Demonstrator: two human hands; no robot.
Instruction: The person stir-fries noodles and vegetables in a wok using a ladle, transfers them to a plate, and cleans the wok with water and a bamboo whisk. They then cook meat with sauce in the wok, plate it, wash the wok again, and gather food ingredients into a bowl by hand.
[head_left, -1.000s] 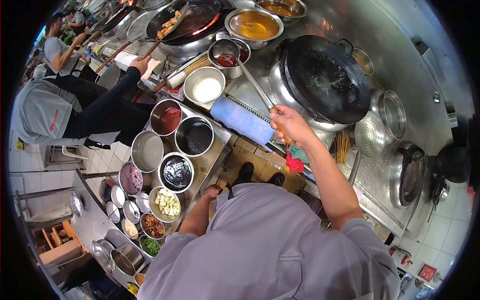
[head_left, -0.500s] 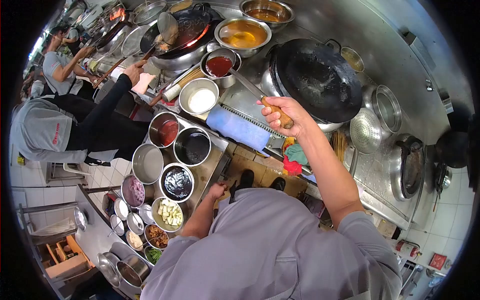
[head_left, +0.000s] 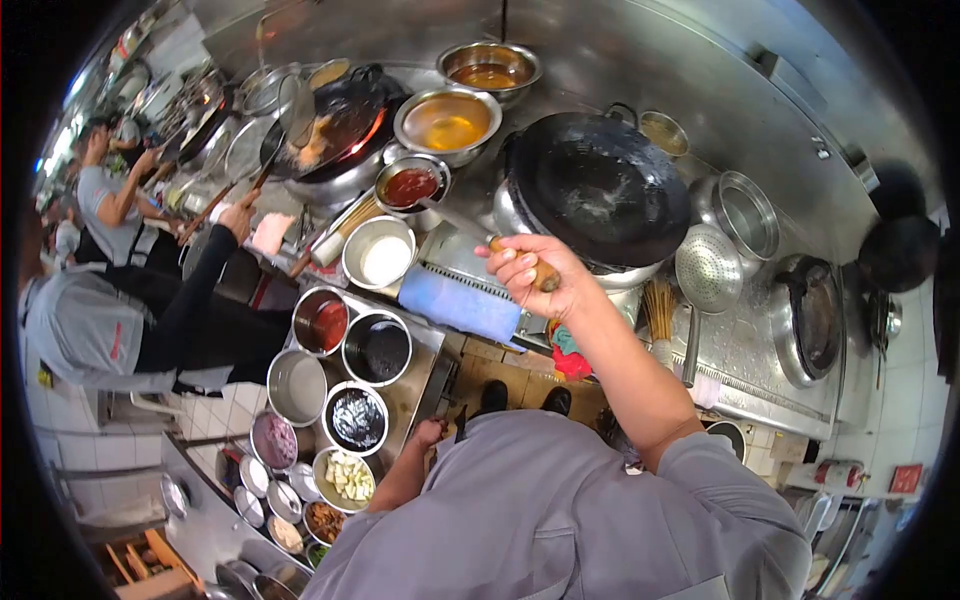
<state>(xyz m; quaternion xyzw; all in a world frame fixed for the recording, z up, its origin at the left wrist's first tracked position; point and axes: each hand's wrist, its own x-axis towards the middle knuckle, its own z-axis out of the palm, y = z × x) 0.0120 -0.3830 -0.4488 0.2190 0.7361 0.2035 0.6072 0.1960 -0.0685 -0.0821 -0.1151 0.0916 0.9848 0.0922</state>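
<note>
My right hand (head_left: 537,275) is wrapped round the wooden handle of a ladle (head_left: 457,220). Its shaft slants away to the left, and its bowl sits in a small metal pot (head_left: 443,172) of red sauce. The big black wok (head_left: 600,190) stands just beyond that hand. Low on my left side, my left hand (head_left: 430,432) is curled closed beside the edge of the prep counter (head_left: 428,352). Whether it grips anything is hidden. Closest to it are the metal tubs of dark sauce (head_left: 356,418) and dark liquid (head_left: 378,347).
Two bowls of amber liquid (head_left: 447,122) stand behind the sauce pot. A blue cloth roll (head_left: 460,305) lies along the stove's front. A perforated skimmer (head_left: 708,268) and a bamboo brush (head_left: 659,310) are to the right. A co-worker (head_left: 95,320) works at a flaming wok (head_left: 340,125) on the left.
The camera view has tilted, so the stove and counter appear lower and slightly left. My right hand still holds the ladle, whose bowl remains at the sauce pot.
</note>
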